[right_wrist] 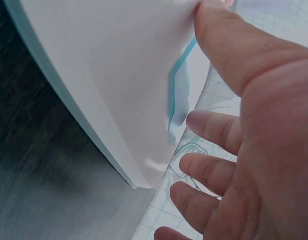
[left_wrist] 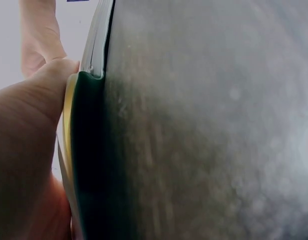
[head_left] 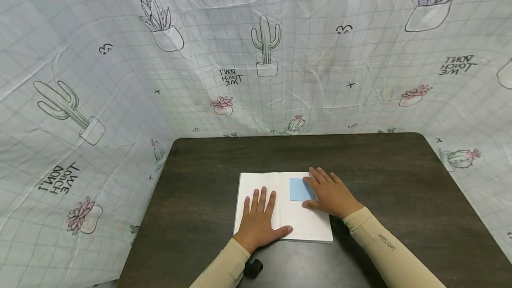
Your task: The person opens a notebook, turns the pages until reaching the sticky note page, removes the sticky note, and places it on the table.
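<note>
An open notebook with white pages lies on the dark table, and a light blue pad of sticky notes rests on its right page. My left hand is spread flat on the left page, its thumb stretched across the centre fold near the bottom edge. Over the blue pad's right side reaches my right hand, thumb by the lower corner and fingers near the upper one. In the right wrist view, the fingers extend apart around the pad. The left wrist view shows the notebook's dark green cover beside my thumb.
The dark wooden table extends around the notebook on all sides. A white curtain printed with cacti hangs behind and beside it. A small black object sits at my left wrist. Beige sleeves cover both forearms.
</note>
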